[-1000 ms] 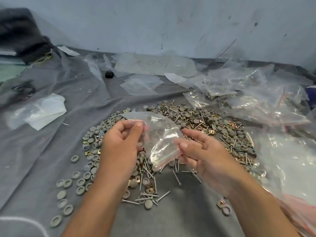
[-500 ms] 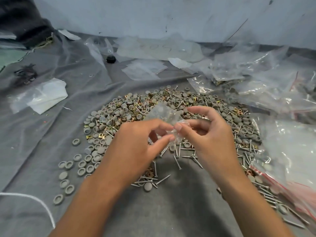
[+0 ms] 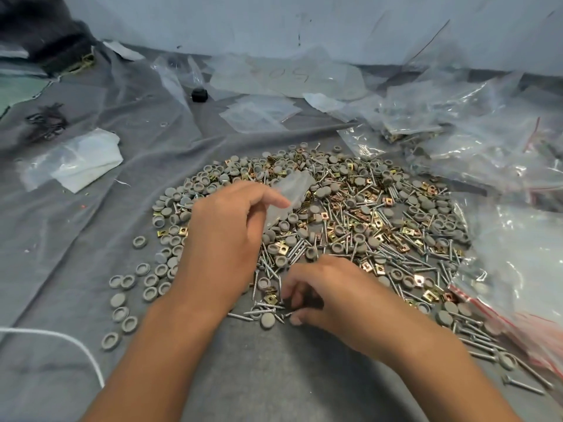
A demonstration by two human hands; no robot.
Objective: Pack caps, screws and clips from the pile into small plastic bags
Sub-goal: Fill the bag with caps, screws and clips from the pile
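A wide pile (image 3: 350, 214) of grey round caps, silver screws and gold clips lies on the grey cloth (image 3: 274, 376). My left hand (image 3: 225, 239) hovers over the pile's left part and pinches a small clear plastic bag (image 3: 289, 193), which sticks out up and to the right. My right hand (image 3: 329, 290) is down at the pile's near edge, fingers curled among loose screws (image 3: 262, 309) beside a gold clip (image 3: 271, 298) and a grey cap (image 3: 268, 320). Whether its fingertips hold a screw is hidden.
Filled and empty clear bags (image 3: 472, 132) are heaped at the right, some with red zip strips (image 3: 493, 312). Flat empty bags (image 3: 259, 114) lie at the back, a folded white plastic sheet (image 3: 82, 159) at the left, a small black cap (image 3: 199, 94) behind, a white cord (image 3: 61, 339) at the lower left.
My right hand let go of the bag and dropped to the pile's near edge. My left hand keeps the bag alone, now crumpled smaller. The view tilted down.
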